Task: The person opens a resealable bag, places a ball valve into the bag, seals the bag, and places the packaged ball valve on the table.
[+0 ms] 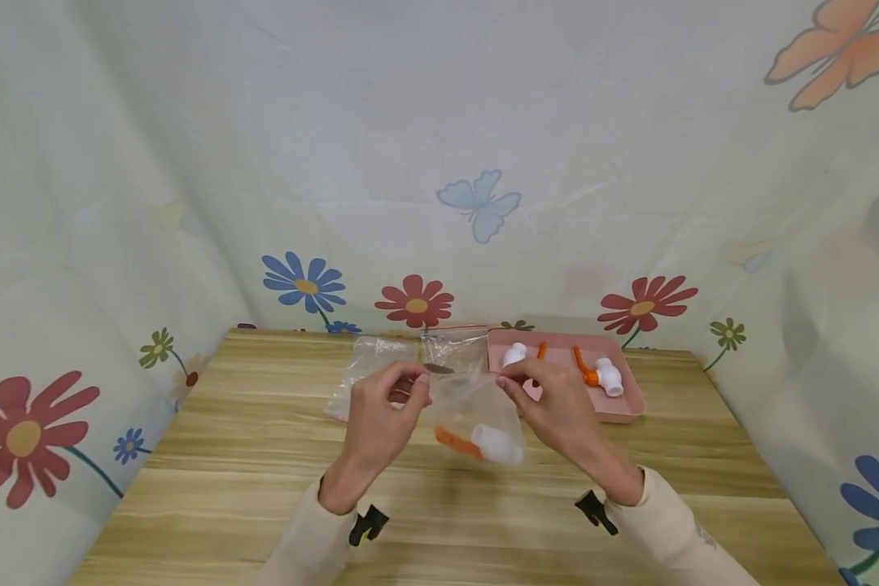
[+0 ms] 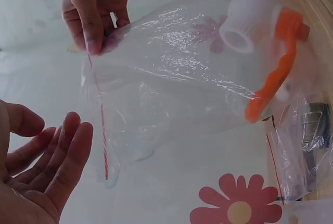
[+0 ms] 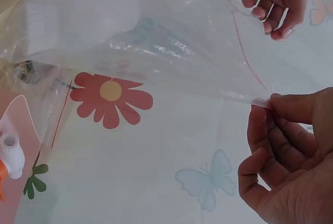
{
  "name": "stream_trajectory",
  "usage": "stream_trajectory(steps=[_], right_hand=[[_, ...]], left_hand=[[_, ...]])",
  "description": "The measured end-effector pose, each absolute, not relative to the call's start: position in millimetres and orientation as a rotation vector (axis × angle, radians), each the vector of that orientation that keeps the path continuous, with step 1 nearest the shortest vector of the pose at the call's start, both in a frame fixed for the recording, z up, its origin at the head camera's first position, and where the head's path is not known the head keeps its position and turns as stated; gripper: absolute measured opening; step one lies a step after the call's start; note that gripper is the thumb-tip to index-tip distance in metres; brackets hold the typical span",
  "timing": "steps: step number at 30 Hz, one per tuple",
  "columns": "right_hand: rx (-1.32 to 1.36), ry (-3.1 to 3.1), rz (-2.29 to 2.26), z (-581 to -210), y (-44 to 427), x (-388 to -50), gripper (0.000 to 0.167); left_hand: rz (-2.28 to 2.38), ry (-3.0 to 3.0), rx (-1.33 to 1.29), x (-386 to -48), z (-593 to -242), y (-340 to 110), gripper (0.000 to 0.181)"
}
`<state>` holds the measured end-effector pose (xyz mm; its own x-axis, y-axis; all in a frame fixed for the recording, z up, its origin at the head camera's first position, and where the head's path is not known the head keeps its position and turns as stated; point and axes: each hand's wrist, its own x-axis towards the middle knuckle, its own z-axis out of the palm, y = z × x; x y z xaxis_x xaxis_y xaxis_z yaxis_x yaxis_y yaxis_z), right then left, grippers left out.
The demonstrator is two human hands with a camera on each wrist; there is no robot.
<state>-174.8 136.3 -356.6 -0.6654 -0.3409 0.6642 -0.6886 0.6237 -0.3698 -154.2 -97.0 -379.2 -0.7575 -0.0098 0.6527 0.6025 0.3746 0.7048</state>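
A clear zip bag (image 2: 156, 88) with a red seal line hangs above the table. Inside it lies a white plastic ball valve (image 1: 498, 443) with an orange lever handle (image 2: 276, 81). My right hand (image 1: 560, 407) pinches one top corner of the bag between thumb and forefinger. Beside the opposite end of the seal is my left hand (image 1: 384, 415), its fingers loosely bent and apart from the plastic in both wrist views. The left wrist view has the left hand (image 2: 44, 156) in the lower left and the right hand (image 2: 96, 10) above.
A pink tray (image 1: 618, 413) at the back right holds white valves with orange handles, one valve (image 1: 610, 377) at its right side. Two more clear bags lie at the back: a left bag (image 1: 369, 362) and a red-lined bag (image 1: 457, 346) with something dark in it. A patterned curtain (image 1: 381, 122) stands behind.
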Motion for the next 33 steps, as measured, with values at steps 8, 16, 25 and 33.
stream_trajectory(steps=[8,16,25,33], right_hand=[[0.846,-2.245,0.841,-350.9,135.5,-174.4,0.006],[0.905,-2.163,0.823,-348.4,132.4,-173.2,0.012],[0.989,-2.147,0.795,-349.9,128.2,-168.9,0.014],[0.997,-2.140,0.796,-352.0,125.6,-165.9,0.016]], left_hand=[[-1.187,-2.059,-0.633,-149.1,-369.6,-93.7,0.008],[-0.900,-2.178,-0.716,-149.2,-360.3,-86.6,0.025],[-0.756,-2.280,-0.796,-153.2,-358.5,-77.2,0.038],[-0.781,-2.286,-0.827,-156.3,-361.2,-72.1,0.023]])
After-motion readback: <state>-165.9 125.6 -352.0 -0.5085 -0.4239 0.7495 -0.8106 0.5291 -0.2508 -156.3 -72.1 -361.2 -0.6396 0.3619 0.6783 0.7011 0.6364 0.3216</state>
